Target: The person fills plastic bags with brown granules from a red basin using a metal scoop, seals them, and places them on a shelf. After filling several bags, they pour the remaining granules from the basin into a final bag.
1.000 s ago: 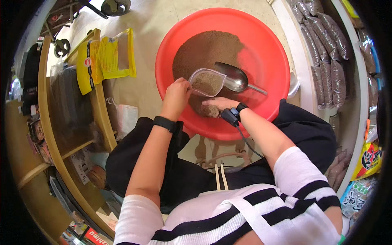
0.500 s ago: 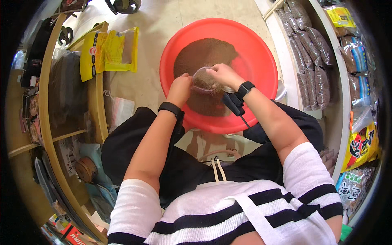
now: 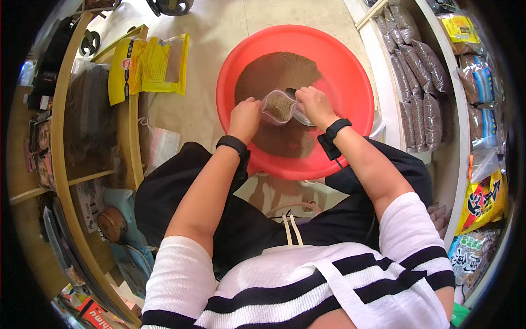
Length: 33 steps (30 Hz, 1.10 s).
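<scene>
A large red basin (image 3: 350,93) stands on the floor between my knees, with fine brown granules (image 3: 279,66) spread over its bottom. Above them is a clear plastic bag (image 3: 267,116), its mouth spread and brown granules showing inside. My left hand (image 3: 245,117) pinches the bag's left rim. Curled at the bag's right side, my right hand (image 3: 316,105) grips what looks like a metal scoop (image 3: 301,116). The scoop's shiny part shows below the fingers, and a dark end pokes out beyond them. Whether these fingers also hold the bag's rim is hidden.
Wooden shelving (image 3: 66,148) flanks my left, with yellow packets (image 3: 159,66) at its far end. On the right, a white shelf unit (image 3: 457,82) holds stacked clear bags of brown granules (image 3: 419,66) and other colourful packs (image 3: 482,200). A dark wheel (image 3: 170,5) stands at the far edge.
My right hand has turned and shifted slightly right. The bag's mouth now faces up more, showing the granules inside. A dark end has come into view by my right fingers.
</scene>
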Available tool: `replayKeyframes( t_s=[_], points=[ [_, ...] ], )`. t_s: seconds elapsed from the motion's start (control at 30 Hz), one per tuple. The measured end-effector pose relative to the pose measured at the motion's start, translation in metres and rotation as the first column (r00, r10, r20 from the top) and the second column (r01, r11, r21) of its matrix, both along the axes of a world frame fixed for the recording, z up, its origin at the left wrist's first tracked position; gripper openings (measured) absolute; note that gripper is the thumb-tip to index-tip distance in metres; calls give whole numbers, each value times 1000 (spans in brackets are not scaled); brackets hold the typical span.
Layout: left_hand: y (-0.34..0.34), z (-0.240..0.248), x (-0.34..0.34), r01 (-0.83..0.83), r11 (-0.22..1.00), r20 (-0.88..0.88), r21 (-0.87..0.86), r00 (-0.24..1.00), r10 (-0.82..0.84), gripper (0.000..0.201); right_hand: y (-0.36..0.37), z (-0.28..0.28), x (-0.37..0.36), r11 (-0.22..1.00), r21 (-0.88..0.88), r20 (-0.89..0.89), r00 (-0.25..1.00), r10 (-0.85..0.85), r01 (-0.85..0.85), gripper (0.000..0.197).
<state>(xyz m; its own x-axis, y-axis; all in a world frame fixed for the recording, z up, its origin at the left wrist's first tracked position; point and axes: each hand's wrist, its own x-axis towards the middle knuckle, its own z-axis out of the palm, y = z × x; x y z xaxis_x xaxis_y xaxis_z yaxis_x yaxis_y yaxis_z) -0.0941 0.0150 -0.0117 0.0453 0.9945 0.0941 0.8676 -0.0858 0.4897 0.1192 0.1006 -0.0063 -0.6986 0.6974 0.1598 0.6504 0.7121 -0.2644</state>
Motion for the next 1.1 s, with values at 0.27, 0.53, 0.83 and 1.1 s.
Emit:
replayKeyframes(
  t_s=[0.27,0.53,0.83,1.1],
  points=[
    [2,-1,-11,-5,990,-141,-138,990,-14,7,3,-4,20,997,-79,-26,999,19,-21,6],
    [14,-3,3,153,988,-91,-19,984,-154,7,8,-8,8,983,-73,-108,981,159,-167,4],
    [17,-7,11,184,983,-20,-5,983,-184,6,4,-11,-3,964,-62,-214,947,240,-259,6],
    [19,-11,15,221,974,-30,38,975,-220,4,0,-16,-3,972,-125,-270,949,159,-199,7]
  ],
)
